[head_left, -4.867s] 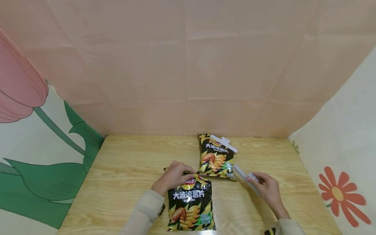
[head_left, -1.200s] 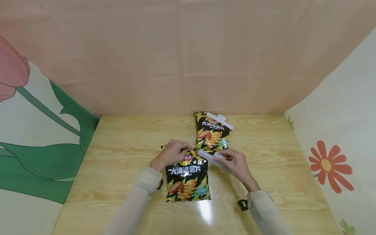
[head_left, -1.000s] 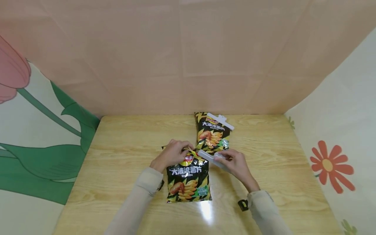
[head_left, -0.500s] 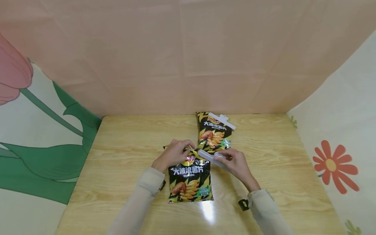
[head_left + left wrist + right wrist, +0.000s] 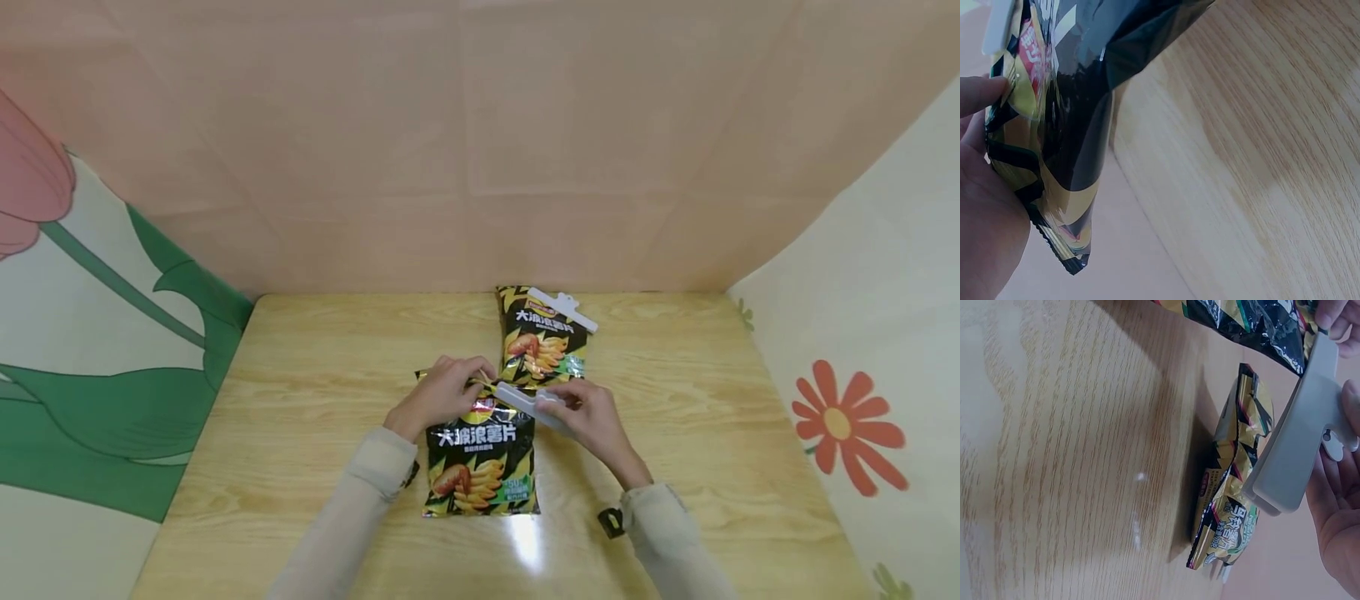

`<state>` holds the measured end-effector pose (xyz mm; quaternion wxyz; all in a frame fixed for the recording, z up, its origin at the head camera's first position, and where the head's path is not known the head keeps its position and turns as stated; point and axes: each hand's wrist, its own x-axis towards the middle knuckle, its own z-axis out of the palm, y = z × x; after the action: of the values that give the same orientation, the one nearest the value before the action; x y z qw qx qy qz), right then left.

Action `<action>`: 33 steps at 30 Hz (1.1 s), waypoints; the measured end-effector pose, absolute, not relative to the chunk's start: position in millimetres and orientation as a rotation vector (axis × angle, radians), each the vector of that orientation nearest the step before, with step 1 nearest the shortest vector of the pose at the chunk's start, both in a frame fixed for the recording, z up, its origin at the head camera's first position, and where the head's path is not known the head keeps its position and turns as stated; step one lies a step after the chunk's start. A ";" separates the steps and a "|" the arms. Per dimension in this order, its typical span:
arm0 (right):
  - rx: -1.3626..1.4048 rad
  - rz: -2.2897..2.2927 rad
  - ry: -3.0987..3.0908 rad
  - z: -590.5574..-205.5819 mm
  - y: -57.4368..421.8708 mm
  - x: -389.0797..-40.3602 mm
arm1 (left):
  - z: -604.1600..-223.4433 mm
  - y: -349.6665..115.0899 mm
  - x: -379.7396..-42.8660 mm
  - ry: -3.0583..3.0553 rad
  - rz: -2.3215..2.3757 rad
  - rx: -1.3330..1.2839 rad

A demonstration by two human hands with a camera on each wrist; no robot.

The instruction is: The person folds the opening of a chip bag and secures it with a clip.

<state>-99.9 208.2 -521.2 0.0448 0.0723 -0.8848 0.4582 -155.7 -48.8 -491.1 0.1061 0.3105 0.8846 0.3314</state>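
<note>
A black and yellow bag of potato chips [image 5: 480,475] is held up by its top edge, pinched between the thumb and fingers of my left hand [image 5: 442,396]. In the left wrist view the bag [image 5: 1079,119] bulges below that thumb. My right hand [image 5: 596,421] grips a pale grey bag clip [image 5: 513,397] by its handle. The clip's left end lies at the top right of the bag, close to my left fingertips. The right wrist view shows the long clip [image 5: 1304,437] slanting across the bag's top corner; whether its bars enclose the film cannot be told.
Behind lies a second chip bag [image 5: 536,346] with a white clip [image 5: 564,308] across its top. The wooden table [image 5: 322,350] meets a pinkish backdrop [image 5: 360,250] at its far edge. Floral-printed sheets stand on both sides.
My right hand has brought the clip leftward, from apart on the right to the bag's top corner, with a slight further shift in the last half second. My left hand keeps its pinch.
</note>
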 end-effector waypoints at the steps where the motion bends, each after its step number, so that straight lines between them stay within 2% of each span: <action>1: 0.226 1.401 -2.703 -521.3 208.1 -100.3 | -490.7 -48.8 -155.8 2.603 0.982 0.917; 15: 0.243 1.449 -2.706 -522.2 206.1 -103.3 | -489.2 -49.9 -157.2 2.537 1.026 0.808; 26: 0.226 1.453 -2.726 -523.5 206.1 -105.7 | -493.7 -58.9 -163.6 2.769 0.766 0.796; 33: 0.205 1.469 -2.721 -524.5 206.6 -100.1 | -492.6 -62.4 -161.1 2.642 0.888 0.749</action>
<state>-100.1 206.6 -524.5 0.0213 0.0662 -0.8778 0.4739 -161.1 -62.4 -492.6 0.1274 0.2574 0.9079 0.3053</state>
